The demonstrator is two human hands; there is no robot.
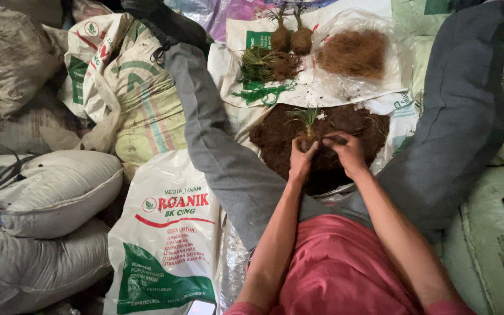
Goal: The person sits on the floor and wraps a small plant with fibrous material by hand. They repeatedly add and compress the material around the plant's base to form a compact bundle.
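Hands meet over the soil pile (275,137): our left hand (302,161) cups the seedling (307,119), upright, leaves pointing far; our right hand (347,153), just right, pinches soil with curled fingers at its base.

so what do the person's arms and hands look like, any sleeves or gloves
Both hands are bare: no gloves, rings or watch show on the left hand or the right hand. The forearms are uncovered. Short pink-red sleeves of a shirt show only at the bottom edge of the picture.
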